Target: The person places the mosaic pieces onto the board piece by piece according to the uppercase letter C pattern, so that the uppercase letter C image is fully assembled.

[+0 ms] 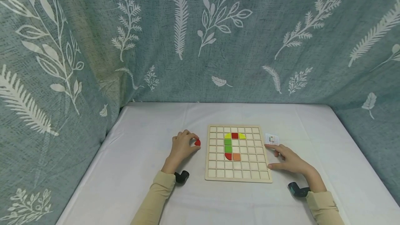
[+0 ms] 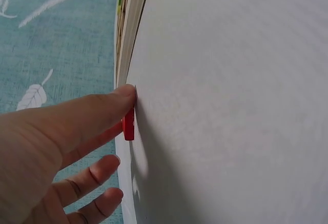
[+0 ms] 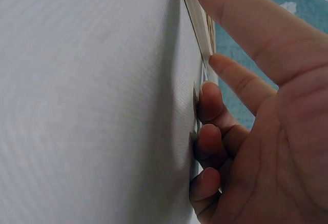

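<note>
My left hand (image 1: 181, 147) pinches a small red piece with a rounded edge (image 1: 197, 142) between thumb and index finger, left of a wooden grid board (image 1: 239, 180). Seen edge-on in the left wrist view, the red piece (image 2: 129, 126) is thin and flat. My right hand (image 1: 290, 160) rests at the board's right side, its thumb and index finger touching the rim. On the grid lie a dark red square (image 1: 234, 135) between two yellow pieces (image 1: 242, 136), two green squares (image 1: 228, 142) below, then a red quarter-round (image 1: 228, 156) beside an orange square (image 1: 236, 156).
A small printed card with a coloured grid pattern (image 1: 272, 139) lies just right of the board, near the right index finger. White cloth (image 1: 231, 204) covers the table. A teal leaf-patterned curtain (image 1: 193, 44) hangs behind and at both sides.
</note>
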Available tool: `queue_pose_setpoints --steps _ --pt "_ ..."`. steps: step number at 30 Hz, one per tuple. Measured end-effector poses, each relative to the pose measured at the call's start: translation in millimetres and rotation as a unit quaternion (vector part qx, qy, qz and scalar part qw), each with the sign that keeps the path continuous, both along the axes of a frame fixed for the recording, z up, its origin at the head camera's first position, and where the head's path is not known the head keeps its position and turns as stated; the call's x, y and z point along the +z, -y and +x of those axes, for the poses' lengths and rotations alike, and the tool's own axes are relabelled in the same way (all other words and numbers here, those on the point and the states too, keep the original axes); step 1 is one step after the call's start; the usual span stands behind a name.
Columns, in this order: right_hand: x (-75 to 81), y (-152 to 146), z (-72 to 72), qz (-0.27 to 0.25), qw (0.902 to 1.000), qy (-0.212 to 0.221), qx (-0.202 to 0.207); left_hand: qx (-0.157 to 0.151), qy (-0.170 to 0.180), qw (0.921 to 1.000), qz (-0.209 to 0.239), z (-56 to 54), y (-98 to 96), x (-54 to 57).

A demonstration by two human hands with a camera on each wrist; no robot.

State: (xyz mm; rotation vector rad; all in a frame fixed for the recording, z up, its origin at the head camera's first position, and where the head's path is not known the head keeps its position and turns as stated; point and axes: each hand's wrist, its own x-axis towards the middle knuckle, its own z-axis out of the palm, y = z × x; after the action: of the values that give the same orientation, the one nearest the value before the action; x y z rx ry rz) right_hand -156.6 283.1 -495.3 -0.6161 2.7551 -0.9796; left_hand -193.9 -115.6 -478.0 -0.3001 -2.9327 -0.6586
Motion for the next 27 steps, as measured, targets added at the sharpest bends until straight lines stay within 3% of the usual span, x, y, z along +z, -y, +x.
queue_pose_setpoints --steps 15,27 --pt "-0.7 -0.2 -0.7 0.005 1.0000 -0.006 0.004 0.005 0.014 0.9999 -0.002 0.0 1.5 0.1" --pt "0.3 -0.3 -0.9 0.002 1.0000 -0.008 0.006 -0.020 -0.016 0.9996 0.011 0.4 -7.1 3.3"
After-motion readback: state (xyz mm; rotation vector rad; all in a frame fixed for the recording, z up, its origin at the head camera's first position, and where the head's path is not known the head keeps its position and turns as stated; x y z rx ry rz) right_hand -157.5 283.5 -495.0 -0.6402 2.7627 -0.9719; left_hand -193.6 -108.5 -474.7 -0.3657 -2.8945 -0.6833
